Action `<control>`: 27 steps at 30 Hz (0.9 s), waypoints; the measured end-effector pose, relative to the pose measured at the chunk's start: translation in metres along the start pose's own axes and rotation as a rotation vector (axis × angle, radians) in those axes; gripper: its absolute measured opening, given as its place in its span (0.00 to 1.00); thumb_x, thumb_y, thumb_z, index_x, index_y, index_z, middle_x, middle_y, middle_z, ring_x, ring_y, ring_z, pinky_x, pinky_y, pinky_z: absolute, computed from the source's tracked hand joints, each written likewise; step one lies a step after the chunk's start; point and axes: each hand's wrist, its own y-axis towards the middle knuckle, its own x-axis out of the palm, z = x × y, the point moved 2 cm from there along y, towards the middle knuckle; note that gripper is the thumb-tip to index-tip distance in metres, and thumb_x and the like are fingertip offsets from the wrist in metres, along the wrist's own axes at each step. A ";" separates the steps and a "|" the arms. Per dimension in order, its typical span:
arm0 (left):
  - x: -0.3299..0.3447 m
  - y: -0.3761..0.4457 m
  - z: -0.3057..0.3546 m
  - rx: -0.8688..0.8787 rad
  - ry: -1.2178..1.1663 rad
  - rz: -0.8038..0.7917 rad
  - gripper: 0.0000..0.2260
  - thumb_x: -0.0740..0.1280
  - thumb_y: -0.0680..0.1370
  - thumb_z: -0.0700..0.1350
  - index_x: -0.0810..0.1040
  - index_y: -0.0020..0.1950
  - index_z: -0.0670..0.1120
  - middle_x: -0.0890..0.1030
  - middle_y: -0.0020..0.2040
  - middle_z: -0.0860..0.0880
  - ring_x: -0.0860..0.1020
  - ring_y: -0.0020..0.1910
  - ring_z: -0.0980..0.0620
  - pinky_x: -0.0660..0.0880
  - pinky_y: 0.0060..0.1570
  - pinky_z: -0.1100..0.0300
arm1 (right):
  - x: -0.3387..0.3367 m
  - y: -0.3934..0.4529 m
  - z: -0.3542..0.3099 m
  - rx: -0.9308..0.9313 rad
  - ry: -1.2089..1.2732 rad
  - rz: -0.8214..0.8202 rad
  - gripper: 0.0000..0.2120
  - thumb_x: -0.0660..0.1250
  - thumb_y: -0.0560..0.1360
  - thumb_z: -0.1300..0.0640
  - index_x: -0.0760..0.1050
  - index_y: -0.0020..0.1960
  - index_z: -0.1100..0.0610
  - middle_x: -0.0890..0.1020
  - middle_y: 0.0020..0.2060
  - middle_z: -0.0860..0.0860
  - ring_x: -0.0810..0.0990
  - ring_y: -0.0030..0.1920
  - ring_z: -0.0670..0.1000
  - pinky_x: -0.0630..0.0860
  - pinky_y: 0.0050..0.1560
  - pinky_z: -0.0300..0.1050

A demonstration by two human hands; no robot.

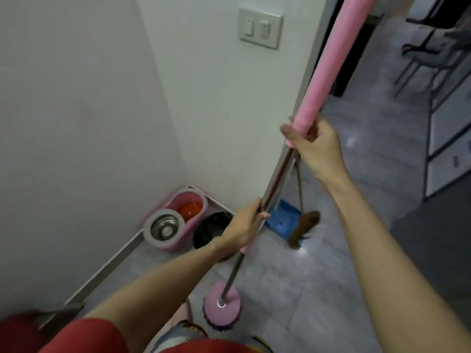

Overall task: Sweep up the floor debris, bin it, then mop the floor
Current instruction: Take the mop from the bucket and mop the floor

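I hold a pink spin mop (328, 59) upright in front of me. My right hand (316, 149) grips the lower end of its pink foam sleeve, and my left hand (244, 225) grips the metal shaft lower down. The round pink mop head (222, 305) rests on the grey tiled floor near my feet. A blue dustpan (283, 220) and a brown broom (305, 225) lean at the white wall's corner behind the shaft. The pink and white mop bucket (173, 220) stands in the corner, with a black bin (211, 228) beside it.
White walls close the left side, with a light switch plate (260, 28) high up. To the right the tiled floor (318, 289) runs toward black-framed chairs and furniture (433, 59). A dark mat (438, 238) lies at the right edge.
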 end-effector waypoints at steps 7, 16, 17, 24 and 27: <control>-0.160 -0.007 -0.070 -0.103 0.025 0.214 0.07 0.63 0.78 0.51 0.71 0.52 0.49 0.80 0.40 0.50 0.78 0.40 0.51 0.75 0.42 0.53 | 0.183 0.034 -0.002 -0.083 -0.253 -0.200 0.19 0.74 0.64 0.37 0.77 0.46 0.49 0.82 0.36 0.44 0.83 0.37 0.47 0.84 0.38 0.52; -0.307 0.029 -0.173 -0.248 -0.060 0.285 0.05 0.64 0.79 0.48 0.73 0.53 0.50 0.80 0.44 0.51 0.80 0.45 0.53 0.75 0.37 0.67 | 0.360 0.084 -0.019 -0.152 -0.309 -0.295 0.16 0.74 0.68 0.42 0.77 0.48 0.51 0.81 0.37 0.43 0.82 0.42 0.48 0.83 0.43 0.52; -0.318 0.035 -0.180 -0.268 -0.050 0.291 0.03 0.65 0.78 0.48 0.72 0.48 0.52 0.78 0.41 0.52 0.79 0.42 0.52 0.72 0.34 0.68 | 0.371 0.088 -0.017 -0.148 -0.315 -0.290 0.16 0.74 0.68 0.43 0.77 0.48 0.51 0.81 0.37 0.43 0.82 0.40 0.48 0.83 0.43 0.51; -0.368 0.080 -0.226 -0.414 -0.016 0.294 0.06 0.66 0.78 0.48 0.70 0.47 0.47 0.76 0.36 0.53 0.73 0.34 0.58 0.69 0.32 0.65 | 0.431 0.129 0.017 -0.094 -0.310 -0.339 0.15 0.74 0.69 0.43 0.77 0.49 0.51 0.80 0.37 0.41 0.82 0.37 0.45 0.82 0.44 0.47; -0.375 0.097 -0.246 -0.486 -0.028 0.274 0.07 0.64 0.79 0.48 0.70 0.49 0.46 0.77 0.42 0.47 0.74 0.38 0.52 0.72 0.41 0.56 | 0.450 0.152 0.040 -0.063 -0.303 -0.402 0.14 0.74 0.69 0.45 0.77 0.50 0.50 0.79 0.37 0.40 0.83 0.39 0.48 0.82 0.46 0.49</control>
